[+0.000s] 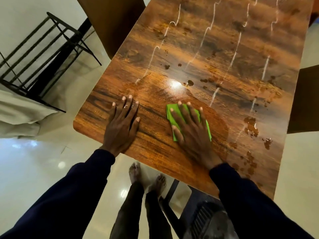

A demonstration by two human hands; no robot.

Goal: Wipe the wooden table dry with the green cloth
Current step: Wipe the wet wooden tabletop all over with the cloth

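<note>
Wooden desk over pale tile, wet droplets apparently across its far half. Right hand presses the green cloth flat, fingers spread; left hand rests open beside it. Mid-wipe; next stroke should push farther out.

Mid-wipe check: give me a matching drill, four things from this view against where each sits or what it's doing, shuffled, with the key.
Things:
1. left hand
2. right hand
3. green cloth
4. water droplets

Places or states:
A. scattered over the far and right side of the wooden table
B. flat on bare wood, holding nothing
C. spread out, pressing down on fabric
D. pinned under a palm

Pairs: 1-B, 2-C, 3-D, 4-A
</note>
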